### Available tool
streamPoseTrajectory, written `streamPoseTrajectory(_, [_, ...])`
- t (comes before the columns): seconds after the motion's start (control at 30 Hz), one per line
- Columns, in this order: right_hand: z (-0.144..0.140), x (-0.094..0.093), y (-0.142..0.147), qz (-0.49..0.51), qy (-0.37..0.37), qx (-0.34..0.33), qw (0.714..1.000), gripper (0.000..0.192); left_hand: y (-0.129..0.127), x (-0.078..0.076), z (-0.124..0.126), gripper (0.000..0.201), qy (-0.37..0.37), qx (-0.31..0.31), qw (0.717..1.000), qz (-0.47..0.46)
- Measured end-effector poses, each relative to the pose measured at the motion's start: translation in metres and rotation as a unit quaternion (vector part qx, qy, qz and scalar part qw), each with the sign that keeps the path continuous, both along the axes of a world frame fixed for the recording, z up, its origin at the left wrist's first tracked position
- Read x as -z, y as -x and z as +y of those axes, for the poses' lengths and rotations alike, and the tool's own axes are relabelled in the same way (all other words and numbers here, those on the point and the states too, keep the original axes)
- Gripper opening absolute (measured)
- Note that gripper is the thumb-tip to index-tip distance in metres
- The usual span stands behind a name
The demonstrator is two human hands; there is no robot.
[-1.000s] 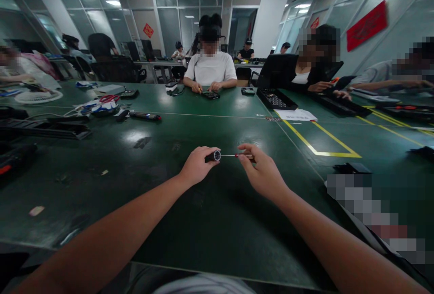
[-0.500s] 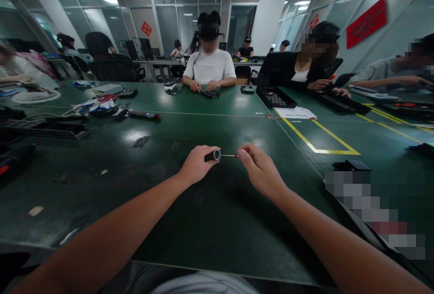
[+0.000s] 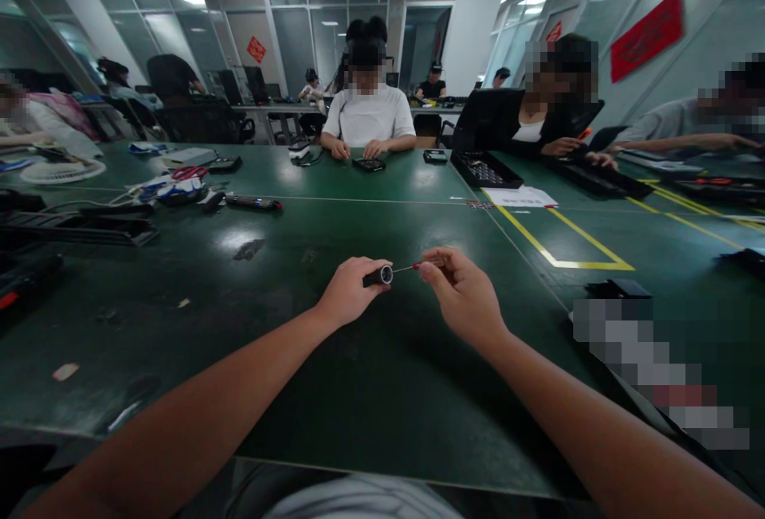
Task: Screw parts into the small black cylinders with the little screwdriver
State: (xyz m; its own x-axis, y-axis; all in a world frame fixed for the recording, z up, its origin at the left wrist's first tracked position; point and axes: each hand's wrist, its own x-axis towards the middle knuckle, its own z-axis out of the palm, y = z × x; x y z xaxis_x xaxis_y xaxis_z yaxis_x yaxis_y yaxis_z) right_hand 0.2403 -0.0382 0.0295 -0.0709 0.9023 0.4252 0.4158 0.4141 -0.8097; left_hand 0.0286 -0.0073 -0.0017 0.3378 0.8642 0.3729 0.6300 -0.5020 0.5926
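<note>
My left hand [image 3: 347,293] is closed around a small black cylinder that looks like a flashlight [image 3: 378,275], its round silver-rimmed end facing right and toward me. In my right hand [image 3: 466,296] is a thin screwdriver [image 3: 417,265], pinched between thumb and fingers. Its clear handle with a red collar lies along the fingers. The slim metal shaft points left, and its tip is at the rim of the cylinder. Whether the tip goes inside cannot be made out. Both hands are held over the green table [image 3: 335,415].
Yellow tape [image 3: 591,266] marks a rectangle at the right, with a white sheet [image 3: 519,196] behind it. A pixelated object [image 3: 651,375] lies near my right forearm. Tools, cables and red scissors [image 3: 190,173] lie at the left. A co-worker [image 3: 368,120] sits opposite.
My right hand's fingers have opened a little around the screwdriver, so more of its handle shows. Its shaft now slants up to the right. The flashlight has shifted slightly right.
</note>
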Motion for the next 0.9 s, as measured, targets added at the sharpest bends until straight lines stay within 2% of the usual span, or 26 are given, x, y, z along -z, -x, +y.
streamPoseTrajectory(0.1, [0.002,0.003,0.002,0.044,0.026,0.006,0.999,0.028,-0.001,0.000,0.000,0.035,-0.009,0.014,1.000,0.007])
streamPoseTrajectory(0.17, [0.007,0.006,0.001,0.119,0.062,0.013,0.991,0.030,-0.001,-0.001,0.000,0.034,-0.019,0.025,0.999,0.016])
streamPoseTrajectory(0.2, [0.011,0.007,0.001,0.183,0.094,0.011,0.979,0.029,-0.001,-0.002,0.000,0.034,-0.027,0.030,0.999,0.018])
streamPoseTrajectory(0.3, [0.021,0.008,-0.003,0.347,0.226,-0.021,0.910,0.029,-0.001,-0.004,0.000,0.037,-0.047,0.033,0.998,0.014])
streamPoseTrajectory(0.37, [0.024,0.008,-0.005,0.387,0.231,-0.020,0.892,0.025,-0.001,-0.004,0.000,0.039,-0.046,0.026,0.999,0.010])
streamPoseTrajectory(0.43, [0.024,0.008,-0.005,0.387,0.199,-0.014,0.900,0.022,-0.001,-0.004,0.000,0.039,-0.041,0.020,0.999,0.009])
streamPoseTrajectory(0.53, [0.021,0.010,-0.003,0.346,0.136,-0.005,0.928,0.024,-0.001,-0.002,0.000,0.038,-0.044,0.018,0.999,0.009])
streamPoseTrajectory(0.73, [0.015,0.012,-0.003,0.191,0.040,0.027,0.980,0.026,-0.002,-0.002,0.001,0.040,-0.042,0.020,0.999,0.017])
streamPoseTrajectory(0.9, [0.006,0.005,-0.004,0.055,-0.012,0.053,0.997,0.026,-0.003,-0.004,-0.001,0.042,-0.031,0.015,0.999,0.026])
